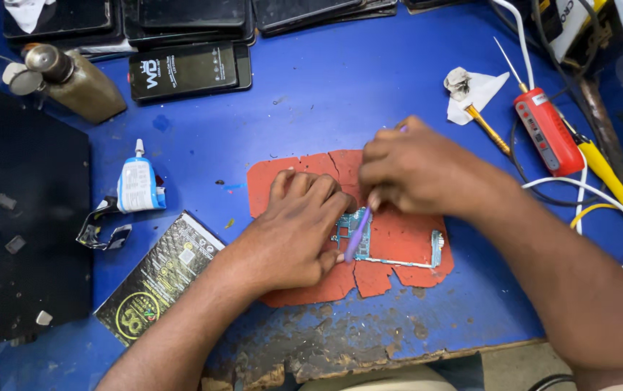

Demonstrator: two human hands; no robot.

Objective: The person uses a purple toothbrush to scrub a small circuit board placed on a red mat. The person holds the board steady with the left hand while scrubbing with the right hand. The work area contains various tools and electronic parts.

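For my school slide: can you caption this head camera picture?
Left hand steadies a circuit board on a red mat; right hand works it with a purple tool.

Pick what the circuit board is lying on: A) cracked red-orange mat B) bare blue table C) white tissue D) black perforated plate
A: the circuit board lies on the cracked red-orange mat; the left hand presses on its left end while the right hand works a purple tool on it.
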